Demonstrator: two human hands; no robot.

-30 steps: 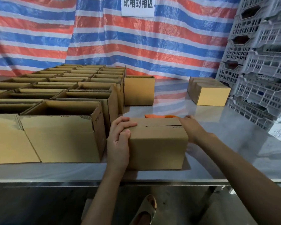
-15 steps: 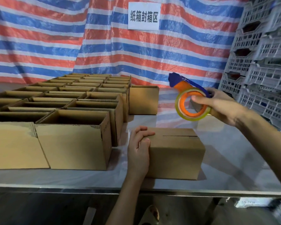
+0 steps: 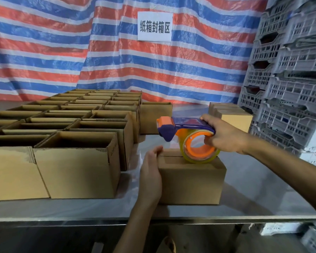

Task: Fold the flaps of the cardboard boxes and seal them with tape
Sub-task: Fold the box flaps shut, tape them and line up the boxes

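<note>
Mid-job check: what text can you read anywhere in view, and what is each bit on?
"纸箱封箱区": on the white sign hung on the striped tarp.
Print on the right side of the nearest open box: too blurred to read.
Tape dispenser and closed box: no text shows.

Backdrop: striped tarp (image 3: pixel 44 52) hanging right across in front of me, with red, blue and white bands, creased and sagging in folds.
Sign: white sheet (image 3: pixel 154 26) high on the tarp, one row of dark Chinese characters.
Crates: grey slotted plastic crates (image 3: pixel 290 70) stacked tall on my right, running up past the top of view.
Table: shiny metal top (image 3: pixel 263 194) catching the tarp's colours; its front edge runs across below me.
Under the table: dark floor and a tan shape (image 3: pixel 169 244), too blurred to name.
</note>
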